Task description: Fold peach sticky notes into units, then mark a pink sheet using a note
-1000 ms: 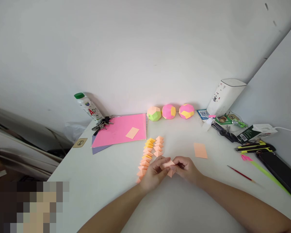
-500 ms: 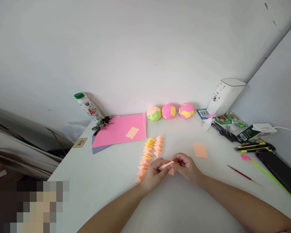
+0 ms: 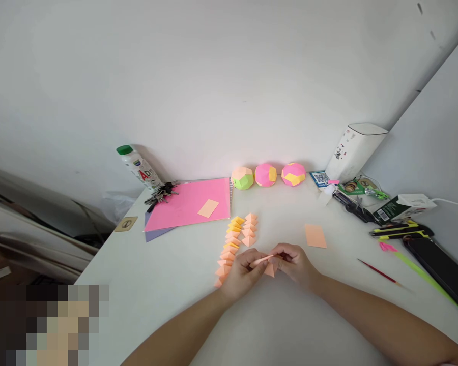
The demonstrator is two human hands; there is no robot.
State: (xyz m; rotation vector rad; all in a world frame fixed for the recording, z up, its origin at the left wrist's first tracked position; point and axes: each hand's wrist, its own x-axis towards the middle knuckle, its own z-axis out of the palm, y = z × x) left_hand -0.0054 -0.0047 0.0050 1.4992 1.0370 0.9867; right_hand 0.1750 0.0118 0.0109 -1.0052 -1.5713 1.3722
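Rows of folded units [image 3: 234,239] lie at the middle of the tabletop [image 3: 168,274], where the left hand [image 3: 241,272] pinches an orange piece [image 3: 263,260], pressed flatter than a second ago, and the right hand [image 3: 294,262] pinches its other end.

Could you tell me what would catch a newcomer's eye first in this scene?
The left hand and right hand pinch a folded orange paper piece together over the white table. Just beyond them lie two rows of folded paper units, and three colourful paper balls stand at the far edge.
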